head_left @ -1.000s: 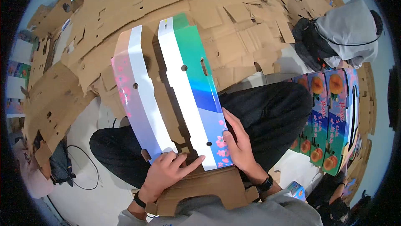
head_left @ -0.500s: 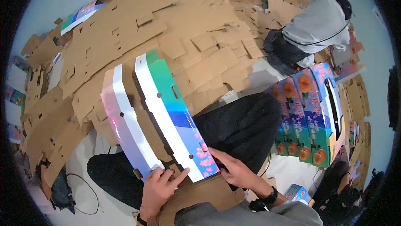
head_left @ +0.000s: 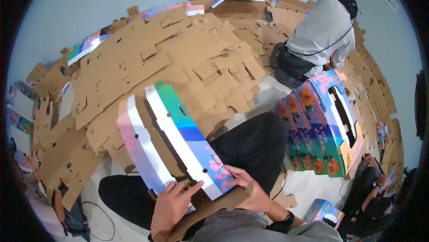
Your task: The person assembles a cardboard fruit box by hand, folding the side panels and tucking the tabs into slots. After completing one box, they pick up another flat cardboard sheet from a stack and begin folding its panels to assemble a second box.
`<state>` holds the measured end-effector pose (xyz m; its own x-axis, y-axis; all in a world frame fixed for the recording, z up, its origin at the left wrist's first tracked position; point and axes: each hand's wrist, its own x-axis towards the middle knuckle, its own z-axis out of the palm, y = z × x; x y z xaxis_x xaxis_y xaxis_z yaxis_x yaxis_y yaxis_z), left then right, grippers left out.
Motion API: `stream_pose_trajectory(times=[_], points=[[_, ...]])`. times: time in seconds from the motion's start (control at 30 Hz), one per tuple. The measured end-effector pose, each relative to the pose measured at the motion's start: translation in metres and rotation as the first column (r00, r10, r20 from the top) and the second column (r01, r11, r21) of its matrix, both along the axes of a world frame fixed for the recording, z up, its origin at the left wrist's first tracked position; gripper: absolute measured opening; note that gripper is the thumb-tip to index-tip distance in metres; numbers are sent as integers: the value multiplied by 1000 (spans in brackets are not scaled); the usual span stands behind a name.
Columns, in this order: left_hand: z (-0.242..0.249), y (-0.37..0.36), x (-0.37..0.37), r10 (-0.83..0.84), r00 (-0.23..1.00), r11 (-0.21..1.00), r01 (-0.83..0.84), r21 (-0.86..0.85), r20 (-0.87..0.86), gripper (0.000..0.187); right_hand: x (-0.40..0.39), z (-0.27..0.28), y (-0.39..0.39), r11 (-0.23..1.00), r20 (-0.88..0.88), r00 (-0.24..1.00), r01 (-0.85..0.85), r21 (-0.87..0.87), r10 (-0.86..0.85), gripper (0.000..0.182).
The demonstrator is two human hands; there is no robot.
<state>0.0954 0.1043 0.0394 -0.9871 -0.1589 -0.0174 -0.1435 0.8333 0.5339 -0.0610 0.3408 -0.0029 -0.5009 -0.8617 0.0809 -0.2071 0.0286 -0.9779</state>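
A partly folded printed cardboard box (head_left: 190,139) lies across my lap, its long side panels raised around a brown inner gap. The outside is green, blue and pink with blossoms, and white strips with punched holes run along the top. My left hand (head_left: 172,204) grips the near end, one finger stretched across to the right panel's white edge. At the near right corner, my right hand (head_left: 248,193) is closed on the box, fingertips on the blossom print. A brown end flap (head_left: 214,210) stands raised between my hands and body, hiding part of the right hand.
Flat cardboard sheets (head_left: 178,54) lie in a wide heap ahead. Several folded printed boxes (head_left: 313,126) stand in a row at my right. A person in a grey top (head_left: 319,29) bends over behind them; another person's arm (head_left: 373,195) shows at lower right.
The brown near end flap has risen from lying low toward my body. My right hand has shifted around the corner with it. The view has tilted upward, and the other person's posture changed slightly.
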Motion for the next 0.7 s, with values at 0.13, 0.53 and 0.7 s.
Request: stream_pose_trajectory(times=[0.13,0.53,0.7], points=[[-45,-26,28,180,984,818,-160,552,18,44,-4,-14,-20,992,-43,996,75,-97,-80,40],[-34,17,71,715,688,528,-649,549,125,87,-16,-4,-71,827,152,815,540,155,-560,68],[-40,17,41,791,599,409,-669,621,125,74,-45,8,-82,889,-315,921,331,316,-231,62]])
